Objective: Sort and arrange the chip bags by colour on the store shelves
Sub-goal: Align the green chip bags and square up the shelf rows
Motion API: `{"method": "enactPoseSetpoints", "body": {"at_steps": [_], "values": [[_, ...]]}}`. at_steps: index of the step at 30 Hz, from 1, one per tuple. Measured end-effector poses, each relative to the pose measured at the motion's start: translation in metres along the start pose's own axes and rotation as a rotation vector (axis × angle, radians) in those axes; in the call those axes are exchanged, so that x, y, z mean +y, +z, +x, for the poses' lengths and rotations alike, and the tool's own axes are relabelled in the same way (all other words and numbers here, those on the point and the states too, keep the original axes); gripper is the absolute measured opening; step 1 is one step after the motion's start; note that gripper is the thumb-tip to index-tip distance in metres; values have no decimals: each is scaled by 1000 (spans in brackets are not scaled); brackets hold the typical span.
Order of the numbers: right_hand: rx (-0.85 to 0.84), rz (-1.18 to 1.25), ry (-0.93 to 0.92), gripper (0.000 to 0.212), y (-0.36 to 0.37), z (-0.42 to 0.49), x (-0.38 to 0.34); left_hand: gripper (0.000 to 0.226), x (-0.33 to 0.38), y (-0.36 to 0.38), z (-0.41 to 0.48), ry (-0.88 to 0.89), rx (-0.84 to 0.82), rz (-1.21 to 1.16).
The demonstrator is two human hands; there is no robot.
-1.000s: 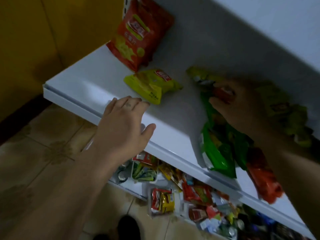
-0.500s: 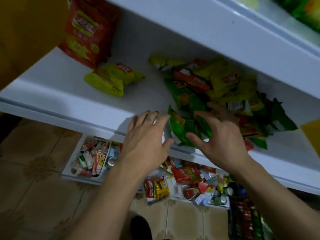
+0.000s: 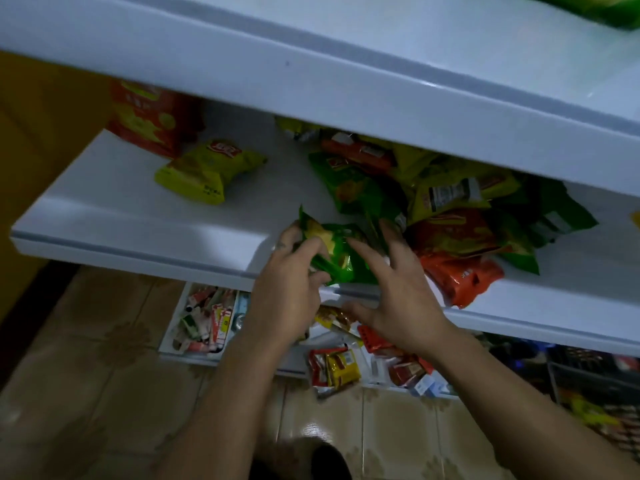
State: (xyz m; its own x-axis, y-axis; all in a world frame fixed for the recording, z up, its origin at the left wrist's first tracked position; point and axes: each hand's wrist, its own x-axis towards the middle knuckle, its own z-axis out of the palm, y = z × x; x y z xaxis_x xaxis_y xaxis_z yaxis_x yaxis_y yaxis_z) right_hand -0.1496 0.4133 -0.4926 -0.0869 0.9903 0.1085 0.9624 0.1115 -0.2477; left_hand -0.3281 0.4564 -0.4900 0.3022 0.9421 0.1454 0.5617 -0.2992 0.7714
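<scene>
A green chip bag (image 3: pixel 341 254) lies at the front edge of the white shelf (image 3: pixel 138 223). My left hand (image 3: pixel 287 289) grips its left end with curled fingers. My right hand (image 3: pixel 391 289) hovers over its right side with fingers spread, fingertips touching the bag. Behind it sits a mixed pile of chip bags (image 3: pixel 450 202), green, yellow and red. A red bag (image 3: pixel 460 277) lies at the front right. A yellow bag (image 3: pixel 207 171) lies alone to the left, and a large red bag (image 3: pixel 145 119) leans at the back left.
The upper shelf (image 3: pixel 346 74) overhangs close above the pile, with a green bag (image 3: pixel 595 8) on it. Below, white trays (image 3: pixel 204 320) of small snack packets stand on a lower level. Tiled floor (image 3: pixel 86 393) lies beneath. A yellow wall is on the left.
My left hand moved right from the shelf edge and took hold of the green bag's end. My right hand shifted onto the same bag. The view rose, showing more of the upper shelf.
</scene>
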Motion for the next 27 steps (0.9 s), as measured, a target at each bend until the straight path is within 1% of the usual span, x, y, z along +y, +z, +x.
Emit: {"method": "enactPoseSetpoints", "body": {"at_steps": [3, 4, 6, 7, 9, 10, 11, 12, 13, 14, 15, 16, 17, 18, 19, 21, 23, 25, 26, 27], "values": [[-23, 133, 22, 86, -16, -6, -5, 33, 6, -14, -12, -84, 38, -133], [-56, 237, 69, 86, -22, -13, -8, 38, 10, -17, -19, -94, 49, -147], [-121, 509, 178, 85, -42, -26, -16, 41, 27, -25, -37, -112, 71, -185], [-122, 653, 234, 81, -53, -32, -20, 40, 37, -28, -45, -135, 81, -201], [-102, 1014, 365, 59, -68, -43, -22, 37, 56, -31, -59, -192, 109, -185], [-102, 1208, 468, 48, -74, -48, -20, 34, 67, -33, -67, -211, 99, -190], [-106, 1342, 575, 39, -79, -52, -17, 29, 77, -34, -74, -218, 73, -225], [-128, 1411, 646, 33, -82, -56, -13, 23, 88, -35, -82, -234, 34, -282], [-154, 1408, 663, 28, -88, -61, -10, 19, 100, -37, -88, -269, -13, -364], [-167, 1385, 644, 22, -94, -67, -7, 21, 112, -38, -94, -314, -42, -472], [-166, 1364, 610, 16, -102, -73, -5, 27, 123, -38, -97, -362, -39, -594], [-168, 1361, 585, 13, -110, -79, -3, 37, 132, -36, -100, -427, 3, -683], [-171, 1362, 560, 13, -119, -85, -2, 47, 139, -33, -101, -503, 69, -717], [-169, 1361, 526, 14, -128, -91, -1, 51, 145, -30, -101, -570, 133, -696], [-165, 1355, 492, 16, -137, -97, 0, 47, 149, -26, -102, -625, 179, -640], [-130, 1341, 428, 18, -153, -110, 2, 34, 161, -18, -106, -670, 193, -502], [-90, 1303, 368, 18, -168, -121, 6, 34, 177, -12, -107, -633, 202, -391], [-48, 1269, 312, 11, -186, -132, 9, 31, 194, -8, -106, -537, 285, -282], [-13, 1223, 296, 11, -192, -136, 12, 30, 204, -7, -104, -492, 332, -208], [36, 1162, 286, 16, -199, -139, 15, 29, 215, -8, -102, -448, 377, -141]]}}
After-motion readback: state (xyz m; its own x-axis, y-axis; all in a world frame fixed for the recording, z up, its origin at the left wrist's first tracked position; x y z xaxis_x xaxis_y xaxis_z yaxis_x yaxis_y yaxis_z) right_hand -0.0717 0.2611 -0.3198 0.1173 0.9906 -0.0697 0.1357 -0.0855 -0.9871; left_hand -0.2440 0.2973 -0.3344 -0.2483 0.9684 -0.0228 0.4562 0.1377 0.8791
